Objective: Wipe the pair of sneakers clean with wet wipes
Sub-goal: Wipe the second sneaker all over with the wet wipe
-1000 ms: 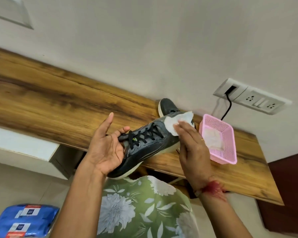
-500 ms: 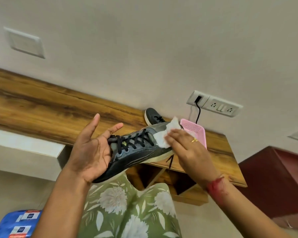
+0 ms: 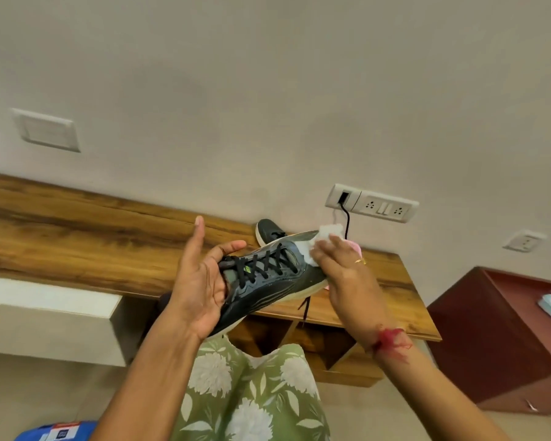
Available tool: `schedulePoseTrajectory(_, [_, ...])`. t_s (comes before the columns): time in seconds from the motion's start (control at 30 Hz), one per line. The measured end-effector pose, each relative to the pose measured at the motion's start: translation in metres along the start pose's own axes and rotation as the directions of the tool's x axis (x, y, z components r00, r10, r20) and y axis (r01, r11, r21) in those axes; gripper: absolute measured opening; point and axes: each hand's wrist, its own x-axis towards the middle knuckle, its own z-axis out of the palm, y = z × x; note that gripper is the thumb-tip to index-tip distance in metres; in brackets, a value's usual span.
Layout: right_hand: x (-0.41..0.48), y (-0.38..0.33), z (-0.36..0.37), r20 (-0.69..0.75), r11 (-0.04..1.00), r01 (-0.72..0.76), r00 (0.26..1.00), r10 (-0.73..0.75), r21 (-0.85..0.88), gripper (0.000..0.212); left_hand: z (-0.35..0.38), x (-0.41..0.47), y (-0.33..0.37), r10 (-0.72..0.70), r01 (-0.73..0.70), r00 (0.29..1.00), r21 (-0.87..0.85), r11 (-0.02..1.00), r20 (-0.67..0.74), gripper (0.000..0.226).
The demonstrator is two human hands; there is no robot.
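Long wooden counter (image 3: 77, 237) along the wall. Dark sneaker (image 3: 268, 284) is held up in front of it, with the other sneaker (image 3: 268, 232) sitting on the counter behind. Left hand (image 3: 201, 281) cups the heel end, one finger hooked over the collar. Right hand (image 3: 347, 275), fingers flat, presses a white wipe (image 3: 328, 233) on the toe.

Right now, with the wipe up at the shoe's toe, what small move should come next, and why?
Probably slide the wet wipe back from the toe toward the laces. The right hand presses it on the sneaker's toe only, while the left hand grips the heel end, leaving the side bare.
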Motion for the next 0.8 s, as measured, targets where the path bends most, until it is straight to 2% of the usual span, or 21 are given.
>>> schedulePoseTrajectory(0.07, [-0.007,-0.005,0.006,0.011,0.996,0.088,0.996,-0.089,0.033,0.059,0.002,0.002,0.000,0.029,-0.028,0.999,0.043,0.999,-0.024,0.087])
schedulePoseTrajectory(0.13, [-0.004,0.007,0.005,0.027,0.985,0.158,0.987,-0.157,-0.065,0.063,0.000,0.005,-0.002,0.054,-0.051,0.998,0.079,0.996,-0.043,0.086])
schedulePoseTrajectory(0.2, [0.005,0.022,0.003,0.012,0.989,0.086,0.996,-0.086,-0.117,0.064,0.003,0.005,-0.003,0.080,-0.075,0.995,0.091,0.993,-0.058,0.091])
schedulePoseTrajectory(0.27, [0.007,0.016,0.008,-0.009,0.998,-0.015,1.000,0.014,-0.054,0.064,0.006,0.009,-0.003,0.107,-0.099,0.992,0.111,0.989,-0.071,0.095])
schedulePoseTrajectory(0.3, [0.005,0.008,0.014,-0.014,1.000,-0.018,1.000,0.018,-0.009,0.062,0.008,0.010,-0.003,0.119,-0.108,0.990,0.120,0.987,-0.082,0.092])
schedulePoseTrajectory(0.37, [-0.001,0.000,0.022,-0.022,0.997,0.078,0.997,-0.078,0.023,0.058,0.008,0.012,-0.001,0.144,-0.135,0.987,0.107,0.985,-0.073,0.081])
schedulePoseTrajectory(0.43, [0.003,0.011,0.018,-0.002,0.988,0.146,0.989,-0.146,-0.059,0.062,0.007,0.015,0.001,0.131,-0.127,0.990,0.084,0.988,-0.054,0.082])
schedulePoseTrajectory(0.5, [0.014,0.029,0.012,-0.023,0.993,0.066,0.997,-0.069,-0.095,0.064,0.009,0.018,0.003,0.127,-0.123,0.991,0.093,0.988,-0.048,0.087])
schedulePoseTrajectory(0.57, [0.018,0.025,0.014,-0.029,0.999,0.013,0.999,-0.014,-0.044,0.063,0.013,0.019,0.005,0.117,-0.111,0.991,0.087,0.990,-0.070,0.086])
schedulePoseTrajectory(0.63, [0.011,0.012,0.024,-0.013,0.996,0.088,0.996,-0.087,0.007,0.061,0.013,0.020,0.005,0.097,-0.089,0.991,0.085,0.992,-0.091,0.085])
schedulePoseTrajectory(0.7, [0.007,0.016,0.025,0.022,0.987,0.161,0.987,-0.161,-0.017,0.062,0.011,0.019,0.005,0.087,-0.080,0.993,0.087,0.993,-0.083,0.085])
schedulePoseTrajectory(0.73, [0.010,0.024,0.022,0.022,0.988,0.147,0.989,-0.146,-0.051,0.062,0.008,0.019,0.004,0.076,-0.068,0.993,0.086,0.994,-0.092,0.086])
schedulePoseTrajectory(0.8, [0.016,0.034,0.018,-0.015,0.998,0.013,1.000,-0.014,-0.062,0.060,0.008,0.017,0.003,0.065,-0.057,0.992,0.083,0.995,-0.106,0.088])
